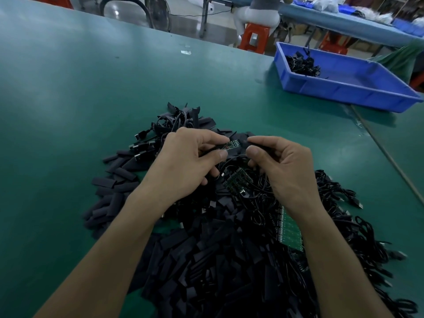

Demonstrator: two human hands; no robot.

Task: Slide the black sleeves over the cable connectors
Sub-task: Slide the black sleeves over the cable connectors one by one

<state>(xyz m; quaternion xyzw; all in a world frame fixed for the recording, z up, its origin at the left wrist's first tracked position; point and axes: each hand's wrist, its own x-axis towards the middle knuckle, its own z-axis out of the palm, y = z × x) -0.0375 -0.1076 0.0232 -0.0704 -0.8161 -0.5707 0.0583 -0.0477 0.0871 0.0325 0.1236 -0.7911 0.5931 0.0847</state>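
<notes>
Green matting covers the worktop (68, 99), and a broad heap of black sleeves (206, 260) spreads across its near middle, running from the near edge out to just beyond the hands. The left hand (188, 157) pinches a small green circuit-board connector (232, 144) between thumb and forefinger, the board's free end pointing right and its thin black cable trailing under the palm. The right hand (282, 166) pinches one black sleeve (261, 145) between thumb and forefinger, its open end just beside the tip of the board; whether the two touch cannot be told. Both are held above the far part of the heap. A second bare board (237, 180) lies on the pile between the wrists, and a strip of joined green boards (289, 228) lies beside the right forearm. Coiled black cables (344, 203) tangle at the right of the heap, and USB plugs (140, 145) stick out at its far left. A blue bin (344, 88) at the far right holds a small cluster of black cables in its far corner.
</notes>
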